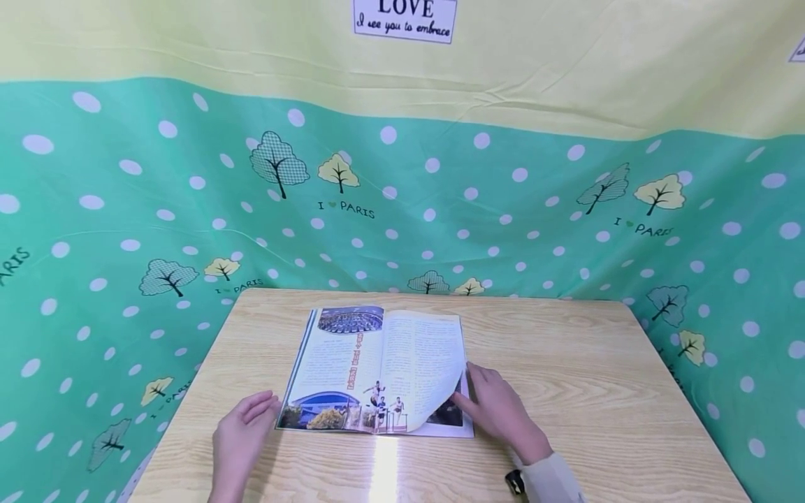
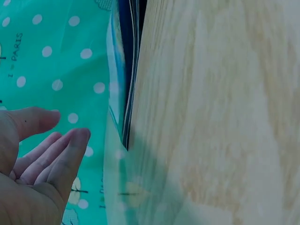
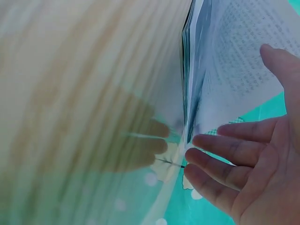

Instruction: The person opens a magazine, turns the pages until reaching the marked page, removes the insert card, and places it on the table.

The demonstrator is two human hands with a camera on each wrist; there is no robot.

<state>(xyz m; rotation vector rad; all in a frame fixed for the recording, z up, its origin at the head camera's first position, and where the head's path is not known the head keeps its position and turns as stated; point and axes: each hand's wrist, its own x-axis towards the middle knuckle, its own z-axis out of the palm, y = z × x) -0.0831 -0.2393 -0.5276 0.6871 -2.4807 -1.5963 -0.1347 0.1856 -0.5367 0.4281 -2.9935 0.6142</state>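
Observation:
An open magazine (image 1: 336, 360) lies on the table, with printed text and photos on its pages. Its right-hand page (image 1: 421, 363) is lifted and curls at the lower corner, showing a dark picture on the page beneath. My right hand (image 1: 499, 409) is at that corner, thumb by the curled page; in the right wrist view the thumb and fingers (image 3: 234, 150) are spread apart. Beside the lower left corner of the magazine is my left hand (image 1: 242, 433), fingers loosely extended. The left wrist view shows a gap between those fingers (image 2: 70, 159) and the magazine's edge (image 2: 126, 93).
The wooden table (image 1: 566, 370) extends on both sides of the magazine. A green and yellow patterned cloth (image 1: 428, 175) hangs behind and beside it. Light reflects off the tabletop below the magazine. A dark object (image 1: 515, 482) shows at the right cuff.

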